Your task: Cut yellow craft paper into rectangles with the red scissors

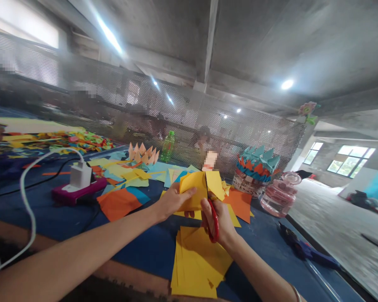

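Note:
My left hand (174, 199) is closed on a piece of yellow paper (193, 184), thumb on top and fingers beneath. In my right hand (219, 220) is a pair of scissors with red handles (213, 222). The scissors' dark blade runs up through the yellow paper, and a flap of it stands to the right of the cut. Nearer to me, a loose stack of yellow sheets (197, 262) lies at the table's front edge. Orange paper (241, 203) rests beyond my right hand, and another orange sheet (119, 204) lies left of my left hand.
A purple power strip (78, 191) with a white plug and cable stands left. Folded paper crowns (143, 154), a green bottle (168, 147), a basket of folded paper (255, 170) and a pink jar (279, 195) line the back. A blue glue gun (305, 247) lies right. Paper scraps (82, 140) heap far left.

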A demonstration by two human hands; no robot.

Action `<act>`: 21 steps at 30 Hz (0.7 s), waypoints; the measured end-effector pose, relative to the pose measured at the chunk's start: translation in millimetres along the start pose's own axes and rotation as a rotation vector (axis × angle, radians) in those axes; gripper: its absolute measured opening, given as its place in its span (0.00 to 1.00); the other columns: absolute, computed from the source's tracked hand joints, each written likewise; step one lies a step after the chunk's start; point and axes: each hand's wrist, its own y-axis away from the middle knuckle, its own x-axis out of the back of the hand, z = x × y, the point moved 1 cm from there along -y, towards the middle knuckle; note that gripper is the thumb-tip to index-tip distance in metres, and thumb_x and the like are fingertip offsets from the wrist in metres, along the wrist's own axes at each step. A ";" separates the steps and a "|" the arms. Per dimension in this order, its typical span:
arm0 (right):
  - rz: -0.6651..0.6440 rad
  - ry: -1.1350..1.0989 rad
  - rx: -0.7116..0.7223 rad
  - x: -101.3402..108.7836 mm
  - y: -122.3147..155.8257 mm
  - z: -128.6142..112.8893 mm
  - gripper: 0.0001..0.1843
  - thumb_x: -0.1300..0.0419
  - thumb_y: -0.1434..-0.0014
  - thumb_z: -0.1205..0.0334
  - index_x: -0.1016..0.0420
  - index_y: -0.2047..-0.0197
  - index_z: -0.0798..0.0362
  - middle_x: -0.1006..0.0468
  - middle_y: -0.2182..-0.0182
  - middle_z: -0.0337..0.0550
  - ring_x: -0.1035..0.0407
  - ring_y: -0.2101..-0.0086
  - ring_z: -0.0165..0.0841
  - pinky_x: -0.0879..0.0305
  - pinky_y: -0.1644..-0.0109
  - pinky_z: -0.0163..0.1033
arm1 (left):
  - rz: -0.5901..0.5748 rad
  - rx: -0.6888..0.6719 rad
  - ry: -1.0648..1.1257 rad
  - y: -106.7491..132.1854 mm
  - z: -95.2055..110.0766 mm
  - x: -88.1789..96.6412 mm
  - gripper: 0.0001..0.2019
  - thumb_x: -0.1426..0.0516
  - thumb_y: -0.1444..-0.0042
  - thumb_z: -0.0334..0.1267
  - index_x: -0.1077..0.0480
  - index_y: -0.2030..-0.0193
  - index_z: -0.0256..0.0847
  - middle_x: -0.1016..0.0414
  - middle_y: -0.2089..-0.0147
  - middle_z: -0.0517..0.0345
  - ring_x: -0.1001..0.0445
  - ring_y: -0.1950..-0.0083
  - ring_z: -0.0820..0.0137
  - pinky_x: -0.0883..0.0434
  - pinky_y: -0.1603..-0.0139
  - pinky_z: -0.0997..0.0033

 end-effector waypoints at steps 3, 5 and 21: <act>0.021 0.040 0.032 1.9 -0.3 0.7 0.27 0.53 0.43 0.37 0.33 0.72 0.54 0.35 0.88 0.36 0.39 0.87 0.27 0.44 0.87 0.30 | -0.044 0.026 -0.035 1.7 0.4 -2.1 0.18 0.42 0.50 0.51 0.31 0.62 0.36 0.27 0.79 0.57 0.30 0.84 0.70 0.33 0.84 0.73; 0.025 0.040 0.033 2.6 -0.6 1.0 0.27 0.52 0.43 0.37 0.32 0.70 0.54 0.35 0.88 0.36 0.39 0.87 0.27 0.43 0.87 0.30 | -0.053 0.035 -0.046 2.7 0.7 -3.4 0.18 0.43 0.50 0.51 0.30 0.63 0.37 0.28 0.80 0.58 0.30 0.83 0.70 0.33 0.83 0.73; 0.072 -0.047 0.020 -2.7 -0.6 1.5 0.24 0.53 0.42 0.37 0.39 0.68 0.52 0.39 0.90 0.31 0.44 0.91 0.24 0.47 0.90 0.28 | -0.047 0.046 -0.085 3.1 1.0 -4.0 0.19 0.42 0.52 0.54 0.31 0.66 0.37 0.28 0.81 0.56 0.29 0.83 0.68 0.33 0.83 0.71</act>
